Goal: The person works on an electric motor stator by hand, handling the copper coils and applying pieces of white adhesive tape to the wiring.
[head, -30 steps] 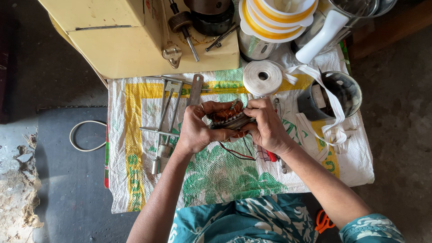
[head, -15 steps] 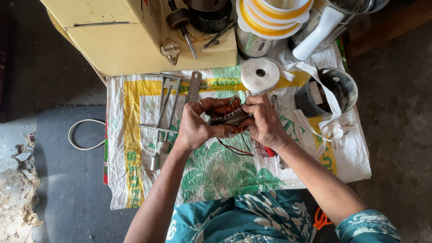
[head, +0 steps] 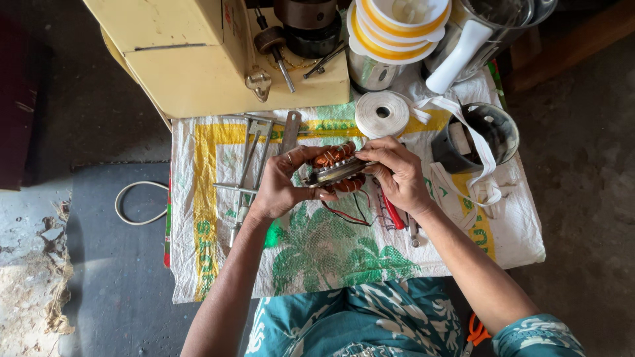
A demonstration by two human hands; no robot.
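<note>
From the head camera, the left hand (head: 281, 188) wraps around the coil (head: 336, 169), a copper-wound stator held over the mat (head: 198, 198), fingers closed on its left side. The right hand (head: 397, 173) pinches its right end; its long axis runs left to right between the 2 hands, with the tape roll (head: 382, 114) just beyond.

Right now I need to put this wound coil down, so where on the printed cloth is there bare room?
Free: the green palm-print patch of the printed cloth near the lap, and its right corner below the white tape roll. Crowded: the metal tools by the left hand, and the wires and red-handled tool under the right hand.
</note>
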